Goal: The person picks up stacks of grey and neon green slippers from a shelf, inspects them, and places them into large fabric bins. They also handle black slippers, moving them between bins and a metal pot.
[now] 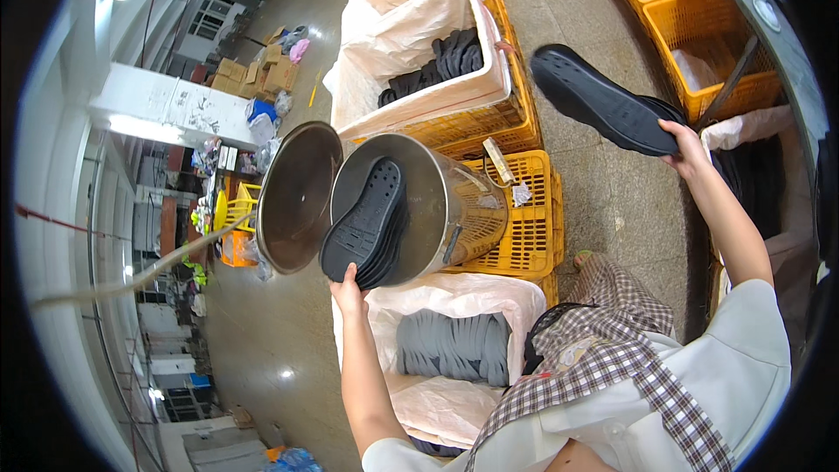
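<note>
Reaching forward, the left hand (348, 287) is seen closed on the lower end of a stack of black shoe soles (367, 223) standing in the mouth of a tilted steel drum (437, 210), fingers curled under the stack's bottom edge. The drum's round lid (295, 197) hangs swung open just to the left of that hand. The right hand (686, 142) is held raised and well apart from the left, pinching one end of a single black sole (599, 100) that is extended up and to the left, tread side shown. Directly below the left hand, a white-lined bin (454, 297) holding grey soles (454, 345) is noted; beyond the drum, a second white-lined sack (411, 44) with dark soles and several yellow plastic crates (533, 218) are recorded. A further yellow crate (717, 35) is placed beyond the right hand. The soles are judged to be light, flexible rubber or foam, slightly grippy on the tread and not fragile; the single sole shows little sag when held by its end, which suggests moderate stiffness. The stack is judged liable to fan out or slide apart if taken by one end only, so a grip across the full thickness near the heel end, with the thumb pressed on the top sole, is considered soundest.
</note>
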The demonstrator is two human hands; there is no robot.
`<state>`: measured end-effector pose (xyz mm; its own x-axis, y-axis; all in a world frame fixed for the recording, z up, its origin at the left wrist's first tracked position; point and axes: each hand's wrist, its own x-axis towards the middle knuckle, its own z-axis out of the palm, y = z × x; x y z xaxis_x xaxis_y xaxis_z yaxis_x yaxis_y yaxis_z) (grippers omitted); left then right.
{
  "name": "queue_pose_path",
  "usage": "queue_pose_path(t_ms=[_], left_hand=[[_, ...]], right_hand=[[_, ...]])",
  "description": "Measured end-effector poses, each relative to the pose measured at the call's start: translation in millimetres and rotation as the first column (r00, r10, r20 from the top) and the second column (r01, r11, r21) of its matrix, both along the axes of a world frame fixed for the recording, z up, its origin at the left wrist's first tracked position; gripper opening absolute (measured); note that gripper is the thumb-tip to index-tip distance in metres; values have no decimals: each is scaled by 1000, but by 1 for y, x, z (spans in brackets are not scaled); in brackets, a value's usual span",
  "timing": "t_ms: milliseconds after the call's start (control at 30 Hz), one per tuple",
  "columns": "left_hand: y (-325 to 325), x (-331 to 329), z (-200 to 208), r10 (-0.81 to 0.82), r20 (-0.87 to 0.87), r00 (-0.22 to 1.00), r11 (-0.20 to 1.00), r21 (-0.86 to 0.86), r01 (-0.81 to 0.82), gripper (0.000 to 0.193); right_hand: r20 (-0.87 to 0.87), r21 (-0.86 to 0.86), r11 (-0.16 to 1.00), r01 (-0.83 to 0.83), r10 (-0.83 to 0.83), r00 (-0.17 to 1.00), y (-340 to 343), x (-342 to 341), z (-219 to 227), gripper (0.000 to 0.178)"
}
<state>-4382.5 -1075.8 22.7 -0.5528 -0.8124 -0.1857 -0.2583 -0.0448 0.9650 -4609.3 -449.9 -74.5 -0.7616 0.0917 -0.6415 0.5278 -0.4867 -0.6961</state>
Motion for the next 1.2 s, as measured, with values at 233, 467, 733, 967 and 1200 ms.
queue_pose_path(t_ms=[233,467,733,967,1200], left_hand=[[-31,-63,-35,82,564,822,687,-629,363,58],[-22,-102,-42,109,833,542,375,-540,754,67],[-23,-139,-84,80,925,371,214,-379,900,64],[-29,-162,-109,86,960,266,145,-276,950,63],[-18,-144,-99,60,948,313,194,-318,928,62]], right_hand=[[228,173,948,268,-303,925,92,59,-107,48],[369,262,896,358,-436,821,128,114,-167,45],[444,277,900,337,-431,785,116,139,-178,40],[441,290,908,303,-408,800,101,139,-178,45],[434,295,921,255,-367,823,84,122,-171,47]])
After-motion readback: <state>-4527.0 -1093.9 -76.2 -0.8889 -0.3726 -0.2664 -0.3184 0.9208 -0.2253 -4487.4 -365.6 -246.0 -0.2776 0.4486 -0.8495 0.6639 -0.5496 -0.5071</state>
